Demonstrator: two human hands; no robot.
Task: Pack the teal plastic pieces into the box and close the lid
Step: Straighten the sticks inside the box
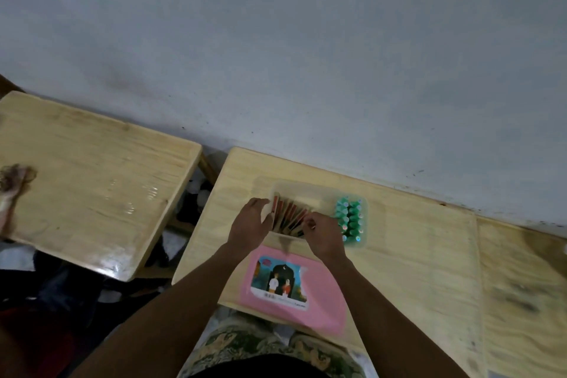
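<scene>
A clear plastic box stands on the small wooden table. Two rows of teal plastic pieces fill its right end. A leaning row of red and tan flat packets fills the left part. My left hand rests flat against the left end of the packets, fingers apart. My right hand pinches the packets at the right end of that row, just left of the teal pieces. The pink lid, with a picture label, lies flat on the table in front of the box.
A wooden table holds the box and abuts the grey wall. A second wooden table stands to the left across a gap with dark clutter below. Another person's hand shows at the far left edge.
</scene>
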